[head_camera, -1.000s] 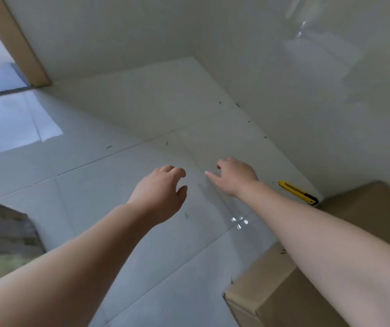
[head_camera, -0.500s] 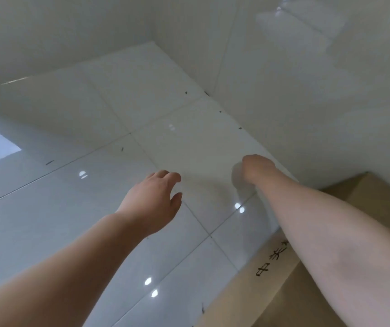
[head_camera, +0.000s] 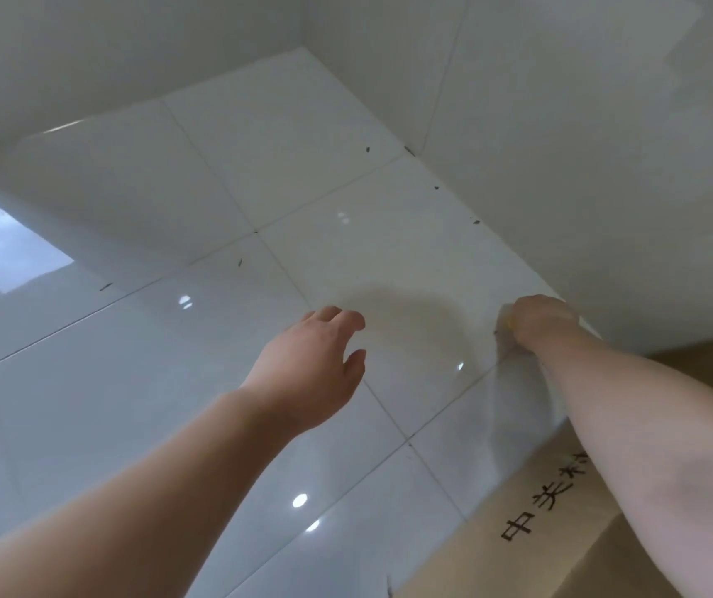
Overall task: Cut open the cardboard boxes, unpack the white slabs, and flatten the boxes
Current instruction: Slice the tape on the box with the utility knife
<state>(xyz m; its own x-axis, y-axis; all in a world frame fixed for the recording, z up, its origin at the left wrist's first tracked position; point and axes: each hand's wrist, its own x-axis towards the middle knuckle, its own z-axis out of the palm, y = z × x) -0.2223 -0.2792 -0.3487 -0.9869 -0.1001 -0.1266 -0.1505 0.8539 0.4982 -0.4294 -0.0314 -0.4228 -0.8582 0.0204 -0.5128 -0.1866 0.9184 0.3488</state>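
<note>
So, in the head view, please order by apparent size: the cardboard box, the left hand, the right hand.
1. cardboard box, partly out of frame
2. left hand
3. right hand, curled and farther from the camera, so its true size is unsure

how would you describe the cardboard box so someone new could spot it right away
Start at the glossy white tiled floor and follow it to the bottom right corner of the view, beside the wall. The cardboard box lies there under the right forearm. It is the only brown thing on the white floor, with black printed characters along its side.
</note>
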